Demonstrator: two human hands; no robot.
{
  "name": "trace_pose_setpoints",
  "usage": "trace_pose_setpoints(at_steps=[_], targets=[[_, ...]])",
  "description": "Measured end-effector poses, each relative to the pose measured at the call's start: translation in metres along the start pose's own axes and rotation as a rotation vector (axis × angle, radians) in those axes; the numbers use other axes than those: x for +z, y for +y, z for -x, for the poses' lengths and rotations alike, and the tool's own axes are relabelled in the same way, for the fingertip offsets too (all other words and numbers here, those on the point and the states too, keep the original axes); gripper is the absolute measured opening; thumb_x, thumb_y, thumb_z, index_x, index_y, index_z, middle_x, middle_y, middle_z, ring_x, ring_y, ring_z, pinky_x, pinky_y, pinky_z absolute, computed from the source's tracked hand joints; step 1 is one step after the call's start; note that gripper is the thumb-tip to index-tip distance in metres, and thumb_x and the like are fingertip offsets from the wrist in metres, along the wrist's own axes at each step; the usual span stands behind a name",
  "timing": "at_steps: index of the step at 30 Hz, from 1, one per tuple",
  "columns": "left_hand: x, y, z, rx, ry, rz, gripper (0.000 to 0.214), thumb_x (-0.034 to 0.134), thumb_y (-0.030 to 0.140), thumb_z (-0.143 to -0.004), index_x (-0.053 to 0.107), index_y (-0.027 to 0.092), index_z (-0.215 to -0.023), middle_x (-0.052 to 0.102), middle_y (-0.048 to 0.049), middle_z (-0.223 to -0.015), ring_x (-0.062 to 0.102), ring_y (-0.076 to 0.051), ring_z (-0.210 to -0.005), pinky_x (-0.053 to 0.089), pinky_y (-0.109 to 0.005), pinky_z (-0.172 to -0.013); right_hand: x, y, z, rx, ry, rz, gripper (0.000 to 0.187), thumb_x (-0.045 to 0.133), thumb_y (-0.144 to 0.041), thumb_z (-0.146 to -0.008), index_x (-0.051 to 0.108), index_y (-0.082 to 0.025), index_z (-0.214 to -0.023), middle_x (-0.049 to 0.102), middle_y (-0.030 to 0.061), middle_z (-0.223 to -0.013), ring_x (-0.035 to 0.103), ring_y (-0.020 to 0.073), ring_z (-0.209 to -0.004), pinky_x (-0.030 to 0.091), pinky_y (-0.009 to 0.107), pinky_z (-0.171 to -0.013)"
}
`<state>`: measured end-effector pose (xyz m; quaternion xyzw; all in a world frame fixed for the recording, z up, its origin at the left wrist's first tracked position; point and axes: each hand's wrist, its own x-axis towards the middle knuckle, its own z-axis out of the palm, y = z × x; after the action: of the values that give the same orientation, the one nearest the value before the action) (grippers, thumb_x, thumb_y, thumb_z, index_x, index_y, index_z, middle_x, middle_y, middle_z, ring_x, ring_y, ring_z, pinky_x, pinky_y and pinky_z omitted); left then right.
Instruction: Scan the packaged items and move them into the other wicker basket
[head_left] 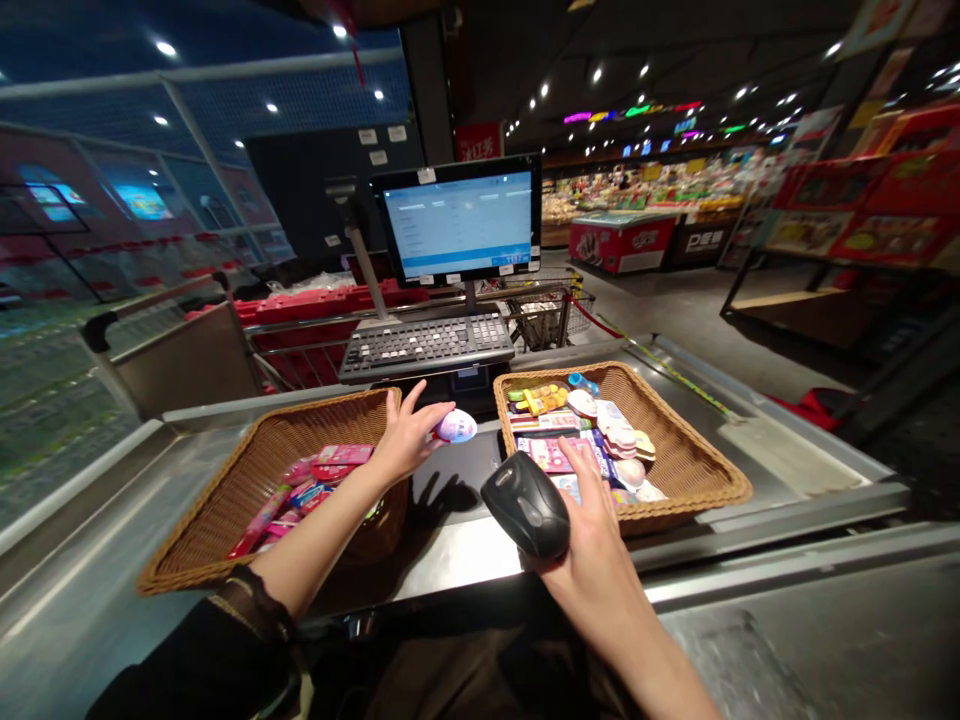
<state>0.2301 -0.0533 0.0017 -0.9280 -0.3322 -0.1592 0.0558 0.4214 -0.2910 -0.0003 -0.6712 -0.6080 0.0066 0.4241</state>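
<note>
My left hand (409, 435) grips a small egg-shaped package (457, 426), pale purple and white, above the gap between two wicker baskets. In my right hand (589, 520) is a black handheld barcode scanner (527, 505), its head tilted toward the left. The right basket (705, 470) lies just behind the scanner and holds yellow, pink, white and blue packaged goods (551, 453). Under my left forearm, the left basket (225, 500) contains mostly pink and red packages (319, 480); the arm hides part of it.
A black keyboard (427, 343) and a lit monitor (465, 225) stand behind the baskets. Both baskets rest on a metal counter (795, 460). Beyond it are a shopping cart (551, 310), a red freezer (621, 243) and a display rack (847, 220) at right.
</note>
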Motion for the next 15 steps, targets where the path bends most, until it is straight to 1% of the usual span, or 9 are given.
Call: trace_pose_setpoints(at_steps=[3,7,10,12,15], targets=[[0.015,-0.009,0.007,-0.025,0.018,0.041,0.061,0.069,0.024,-0.084,0.055,0.029,-0.143,0.063,-0.0129,-0.140,0.024,-0.040,-0.152,0.008,-0.081,-0.111,0.009,0.003,0.000,-0.005,-0.013,0.013,0.045,0.052,-0.010,-0.082,0.064,-0.018,-0.125,0.030,0.0183,-0.161,0.022,0.0415,-0.153,0.031,0.071,-0.115],[0.028,-0.017,0.007,-0.020,0.051,0.097,0.061,0.070,0.021,-0.083,0.056,0.026,-0.142,0.063,-0.0122,-0.141,0.025,-0.039,-0.152,0.010,-0.078,-0.114,0.021,0.007,-0.001,-0.019,-0.088,0.021,0.052,0.054,-0.013,-0.083,0.060,-0.022,-0.134,0.032,0.0172,-0.160,0.026,0.0434,-0.151,0.034,0.071,-0.113],[0.033,-0.020,0.004,-0.005,0.066,0.145,0.061,0.072,0.021,-0.081,0.057,0.025,-0.140,0.064,-0.0108,-0.140,0.027,-0.038,-0.151,0.011,-0.075,-0.117,0.027,0.004,-0.001,0.002,-0.089,0.016,0.058,0.055,-0.012,-0.081,0.057,-0.024,-0.138,0.032,0.0150,-0.160,0.028,0.0422,-0.150,0.035,0.067,-0.115],[0.034,-0.021,0.003,-0.003,0.069,0.172,0.062,0.074,0.021,-0.080,0.058,0.025,-0.139,0.065,-0.0098,-0.139,0.029,-0.038,-0.150,0.013,-0.072,-0.118,0.029,0.001,0.000,0.027,-0.072,0.019,0.058,0.054,-0.010,-0.082,0.057,-0.024,-0.138,0.034,0.0142,-0.159,0.028,0.0408,-0.150,0.033,0.065,-0.117],[0.034,-0.020,0.003,-0.003,0.058,0.205,0.063,0.076,0.019,-0.078,0.059,0.025,-0.138,0.066,-0.0090,-0.138,0.032,-0.037,-0.149,0.018,-0.068,-0.119,0.031,0.002,0.000,0.010,-0.090,0.032,0.057,0.054,-0.012,-0.082,0.056,-0.023,-0.138,0.034,0.0154,-0.159,0.027,0.0422,-0.150,0.034,0.067,-0.115]])
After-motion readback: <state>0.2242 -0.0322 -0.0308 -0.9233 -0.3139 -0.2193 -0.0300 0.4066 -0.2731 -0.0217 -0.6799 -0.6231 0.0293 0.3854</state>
